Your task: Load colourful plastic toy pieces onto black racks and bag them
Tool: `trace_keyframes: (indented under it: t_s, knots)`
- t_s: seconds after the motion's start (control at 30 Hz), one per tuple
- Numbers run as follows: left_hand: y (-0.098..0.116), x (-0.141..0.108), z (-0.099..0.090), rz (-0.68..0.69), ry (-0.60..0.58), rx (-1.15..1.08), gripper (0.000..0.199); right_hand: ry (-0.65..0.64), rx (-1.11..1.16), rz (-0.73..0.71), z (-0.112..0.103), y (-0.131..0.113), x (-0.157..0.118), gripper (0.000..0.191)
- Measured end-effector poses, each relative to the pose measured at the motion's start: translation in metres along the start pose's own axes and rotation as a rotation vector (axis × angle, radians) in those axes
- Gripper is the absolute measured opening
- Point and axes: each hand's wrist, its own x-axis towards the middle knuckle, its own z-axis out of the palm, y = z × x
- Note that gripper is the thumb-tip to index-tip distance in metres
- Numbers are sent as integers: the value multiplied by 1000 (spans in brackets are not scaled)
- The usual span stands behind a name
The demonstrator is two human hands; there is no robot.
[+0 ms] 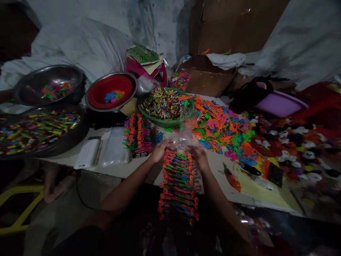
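A clear plastic bag [183, 137] stands up between my two hands, its film see-through and partly blurred. My left hand [161, 148] pinches the bag's left edge with closed fingers. On the other side, my right hand [200, 156] has its fingers curled at the bag's right edge; they are dim and slightly smeared. Just below my hands, a long row of small plastic toys [179, 181] in orange, green, blue and pink is stacked crosswise and reaches down toward my lap. Another stacked batch of the toys [137, 133] sits left of my left hand.
A green basin [166, 122] of small wrapped pieces is behind my hands. Loose toys [221, 124] are heaped to the right, beside many small figures [298, 153]. A white power bank [87, 153], flat plastic bags [116, 147], a red bowl [110, 89] and metal basins [50, 83] are leftward.
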Motion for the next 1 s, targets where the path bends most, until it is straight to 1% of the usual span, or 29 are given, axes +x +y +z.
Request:
trace_keyframes:
  t_s: [0.1,0.17,0.2,0.27,0.3,0.37,0.4,0.43,0.5,0.57,0.6,0.67,0.73,0.83,0.9,1.0]
  knots:
    - [-2,6,-5,118,141,200,23,134,-18,16,-4,-13,5,40]
    - [-5,9,-8,171,167,333,16,208,-132,-4,-6,-17,10,46]
    - [-6,9,-8,187,166,384,13,248,-232,-37,-6,-18,13,47]
    - [-9,9,-9,219,167,470,14,347,-506,-171,-8,-17,19,44]
    - [-10,8,-9,231,175,509,17,387,-660,-252,-8,-16,21,39]
    - [-8,5,-8,241,219,576,23,414,-902,-392,-9,-15,20,27]
    - [-7,3,-8,240,251,600,25,405,-959,-439,-10,-14,17,23]
    - [-5,0,-7,239,281,614,26,383,-969,-476,-10,-14,13,23]
    - [-1,-8,-7,260,316,613,30,318,-894,-547,-10,-13,1,27]
    - [-3,-18,-9,327,307,617,31,273,-797,-635,-11,-8,-12,27]
    - [-6,-23,-11,367,302,635,28,264,-762,-672,-12,-3,-18,26]
    - [-17,-32,-17,411,310,704,20,300,-712,-698,-15,10,-26,25]
    - [-32,-38,-22,390,317,762,14,341,-657,-634,-17,25,-31,24]
    - [-52,-43,-26,328,304,790,13,323,-540,-469,-14,41,-34,27]
    - [-59,-42,-24,295,300,804,12,292,-414,-318,-8,45,-34,29]
    - [-61,-37,-18,208,295,799,6,272,-161,-62,2,44,-30,29]
